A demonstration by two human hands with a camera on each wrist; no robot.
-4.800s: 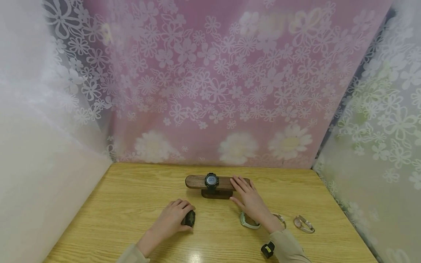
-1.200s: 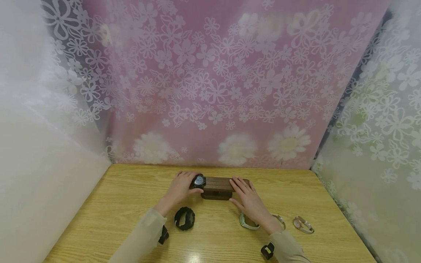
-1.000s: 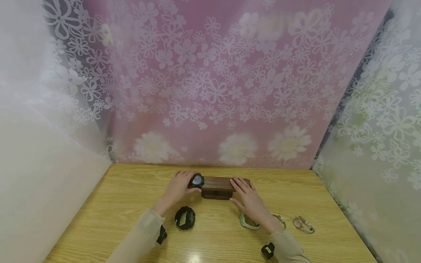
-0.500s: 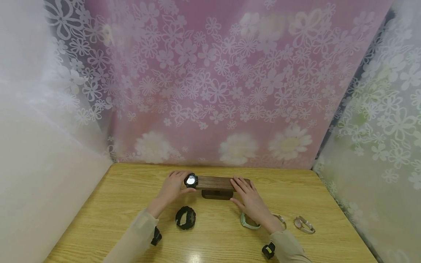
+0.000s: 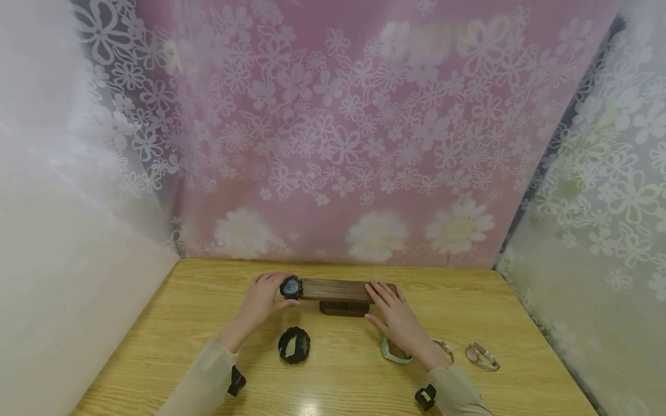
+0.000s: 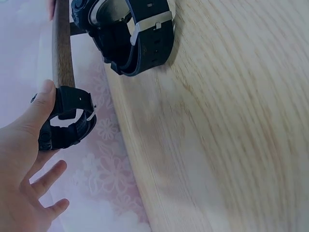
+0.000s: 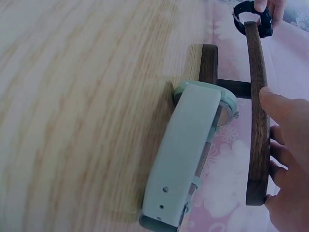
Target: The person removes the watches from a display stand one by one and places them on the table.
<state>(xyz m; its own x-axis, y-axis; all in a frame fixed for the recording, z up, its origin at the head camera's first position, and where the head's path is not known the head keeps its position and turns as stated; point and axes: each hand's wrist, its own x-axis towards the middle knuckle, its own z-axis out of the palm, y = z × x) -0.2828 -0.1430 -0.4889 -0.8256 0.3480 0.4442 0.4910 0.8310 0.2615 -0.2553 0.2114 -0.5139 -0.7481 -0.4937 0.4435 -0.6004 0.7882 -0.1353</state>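
Note:
In the head view my left hand pinches a black digital watch between thumb and fingers, at the left end of a dark wooden watch stand. In the left wrist view the strap of that watch forms a closed loop by the bar's tip. My right hand rests its fingers on top of the bar's right end, thumb toward the front. The right wrist view shows its fingertips against the bar's upper face. A second black watch lies on the table in front of the left hand.
A pale green watch lies under the right forearm. Another watch is partly hidden by that wrist, and a rose-gold watch lies further right. Flowered curtains surround the wood-grain table.
My left hand went from the second black watch to the one on the stand and slid it left along the bar to its end. The right hand has stayed in place.

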